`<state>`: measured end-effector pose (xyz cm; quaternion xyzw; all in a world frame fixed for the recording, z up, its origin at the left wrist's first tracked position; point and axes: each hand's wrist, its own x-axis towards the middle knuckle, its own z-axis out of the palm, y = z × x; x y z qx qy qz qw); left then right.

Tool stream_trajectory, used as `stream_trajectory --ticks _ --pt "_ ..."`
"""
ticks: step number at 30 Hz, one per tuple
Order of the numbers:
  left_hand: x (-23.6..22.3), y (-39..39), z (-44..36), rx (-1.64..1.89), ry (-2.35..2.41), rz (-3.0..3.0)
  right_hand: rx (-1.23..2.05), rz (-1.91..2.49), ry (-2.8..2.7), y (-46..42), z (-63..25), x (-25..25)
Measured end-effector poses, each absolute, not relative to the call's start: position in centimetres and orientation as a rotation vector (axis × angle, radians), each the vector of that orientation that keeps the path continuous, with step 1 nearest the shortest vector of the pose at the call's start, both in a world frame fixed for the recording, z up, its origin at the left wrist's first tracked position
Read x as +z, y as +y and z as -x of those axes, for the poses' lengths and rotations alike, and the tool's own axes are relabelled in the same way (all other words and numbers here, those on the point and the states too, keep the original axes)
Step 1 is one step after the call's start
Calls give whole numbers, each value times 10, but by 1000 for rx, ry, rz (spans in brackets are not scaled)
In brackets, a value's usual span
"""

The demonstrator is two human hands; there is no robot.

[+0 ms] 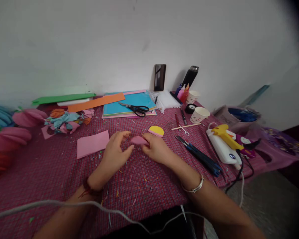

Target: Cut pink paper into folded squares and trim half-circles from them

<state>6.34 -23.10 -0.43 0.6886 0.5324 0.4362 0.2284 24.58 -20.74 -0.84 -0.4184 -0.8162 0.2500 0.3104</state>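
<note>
My right hand (155,147) pinches a small folded piece of pink paper (139,140) between thumb and fingers. On the other side of that paper, my left hand (117,147) is apart from it, thumb and fingers spread with nothing between them. A larger pink paper stack (93,144) lies flat just left of my left hand. Beyond my right hand rests a yellow half-round paper piece (156,130) with a pink edge. A blue and black utility knife (199,156) lies to the right of my right hand.
Black scissors (137,109) lie on blue paper sheets (129,99) at the back. Crumpled paper scraps (64,119) and pink paper pumpkins (10,138) are at left. Paper cups (200,115), a yellow glue gun (226,136) and a white power bank (221,147) stand right. A white cable (99,207) crosses in front.
</note>
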Motion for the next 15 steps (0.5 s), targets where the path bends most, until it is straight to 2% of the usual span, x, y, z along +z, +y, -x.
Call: stream_trajectory --ticks 2,5,12,15 --pt "-3 -229 -60 1127 1434 -2091 494 1098 -2316 -207 -249 -5" --pt "-3 -228 -59 1031 1376 -2073 494 1074 -2334 -207 -248 -4" --pt "-18 -221 -57 900 1538 -1849 1183 960 -1496 -196 -234 -27" --pt "-24 -219 -58 885 1541 -1886 1336 935 -1311 -196 -227 -35"
